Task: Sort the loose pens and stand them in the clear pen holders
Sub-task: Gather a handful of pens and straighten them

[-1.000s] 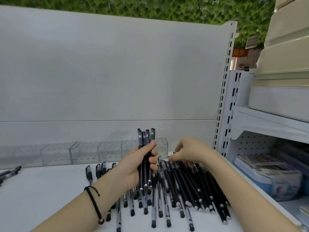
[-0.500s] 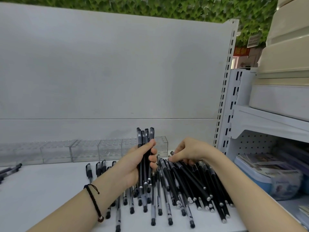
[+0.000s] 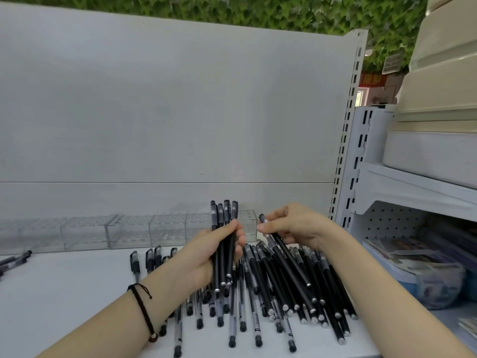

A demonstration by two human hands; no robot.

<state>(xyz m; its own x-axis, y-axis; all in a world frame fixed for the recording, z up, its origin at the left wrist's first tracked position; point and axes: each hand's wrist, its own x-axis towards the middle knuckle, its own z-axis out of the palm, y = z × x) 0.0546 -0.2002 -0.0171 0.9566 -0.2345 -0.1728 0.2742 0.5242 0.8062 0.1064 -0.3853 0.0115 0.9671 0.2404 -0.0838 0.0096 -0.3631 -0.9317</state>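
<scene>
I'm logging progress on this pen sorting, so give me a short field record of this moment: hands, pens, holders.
left hand: grips an upright bundle of black pens
right hand: pinches one black pen, raised at a slant above the pile
pile: loose pens lying on the white shelf below both hands
clear pen holders: row along the back wall; no pens seen standing in them
stray pens: a few at the shelf's far left edge

Both forearms reach forward; the left hand (image 3: 214, 254) grips a bundle of pens (image 3: 224, 214) upright, and the right hand (image 3: 294, 226) pinches a single pen (image 3: 285, 255).
</scene>
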